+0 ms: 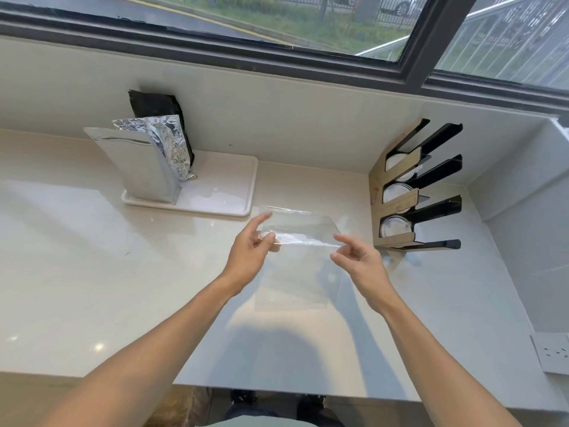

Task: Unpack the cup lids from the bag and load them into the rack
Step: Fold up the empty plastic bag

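A clear plastic bag (300, 224) is held flat above the pale counter, and nothing shows inside it. My left hand (251, 246) pinches its left edge between thumb and fingers. My right hand (358, 260) pinches its right corner with thumb and forefinger. To the right, a cardboard-and-black lid rack (400, 204) leans against the corner wall. White cup lids (395, 224) sit in three of its slots.
A white tray (228, 192) at the back left carries a silver pouch (140, 167), a crinkled foil bag (169, 143) and a black bag. The window wall runs behind. A wall socket (552, 354) sits at the right edge.
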